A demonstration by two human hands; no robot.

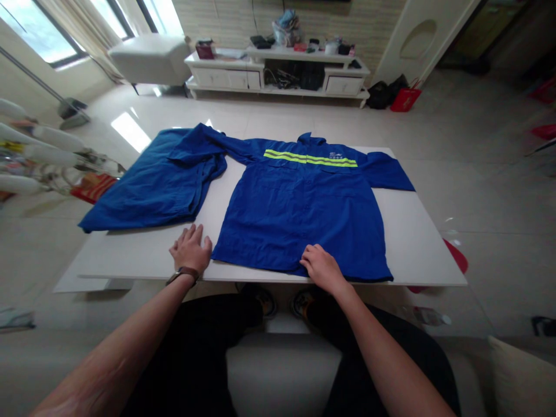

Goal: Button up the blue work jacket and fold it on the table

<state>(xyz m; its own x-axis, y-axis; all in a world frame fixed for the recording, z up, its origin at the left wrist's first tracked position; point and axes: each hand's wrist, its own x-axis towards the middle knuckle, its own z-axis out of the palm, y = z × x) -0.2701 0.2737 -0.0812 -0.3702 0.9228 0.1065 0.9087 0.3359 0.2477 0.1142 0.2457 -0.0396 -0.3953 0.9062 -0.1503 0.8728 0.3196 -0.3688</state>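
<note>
A blue work jacket (pixel 304 208) is spread front up on the white table (pixel 143 255), its collar at the far side. A yellow-and-grey reflective band (pixel 310 158) crosses its chest, with small pale lettering above. My right hand (pixel 321 265) is at the middle of the near hem, fingers curled and closed on the cloth. Just left of the jacket's near left corner, my left hand (pixel 191 250) rests on the tabletop with its fingers apart, holding nothing. Blue trousers (pixel 147 185) lie folded on the table's left side, with one jacket sleeve reaching over them.
Beyond the table, a low white TV cabinet (pixel 228 78) carries assorted items. A pale upholstered bench (pixel 150 58) stands near the windows. Black bags and a red bag (pixel 405 99) sit on the floor. A plastic bottle (pixel 428 316) lies near my right leg.
</note>
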